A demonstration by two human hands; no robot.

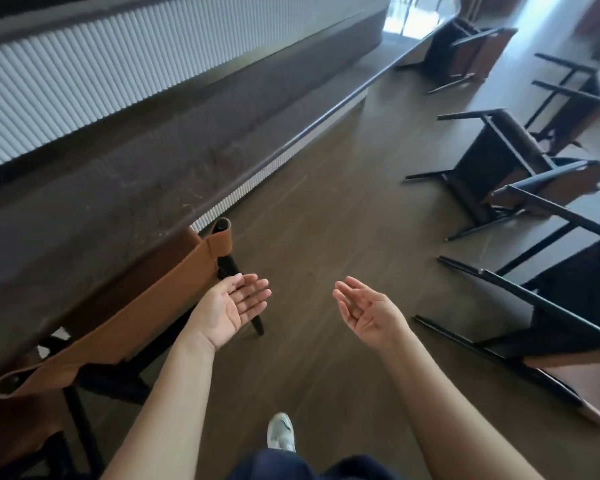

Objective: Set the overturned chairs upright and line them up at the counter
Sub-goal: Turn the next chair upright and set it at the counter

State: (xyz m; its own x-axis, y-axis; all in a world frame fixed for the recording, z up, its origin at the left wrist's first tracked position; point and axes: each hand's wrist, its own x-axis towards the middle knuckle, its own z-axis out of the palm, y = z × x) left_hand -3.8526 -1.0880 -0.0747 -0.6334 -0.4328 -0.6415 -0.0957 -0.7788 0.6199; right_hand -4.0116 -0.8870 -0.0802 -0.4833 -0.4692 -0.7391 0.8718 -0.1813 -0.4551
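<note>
The left hand and right hand hover released, palms up, seemingly ready for the overturned chair at three o'clock, one upright chair standing at the bench.

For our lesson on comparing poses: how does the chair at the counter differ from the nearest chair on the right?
The counter chair stands upright, legs on the floor; the right chair lies tipped over, legs pointing sideways. The counter chair sits at the counter; the right chair lies away from it. Both have black frames.
</note>
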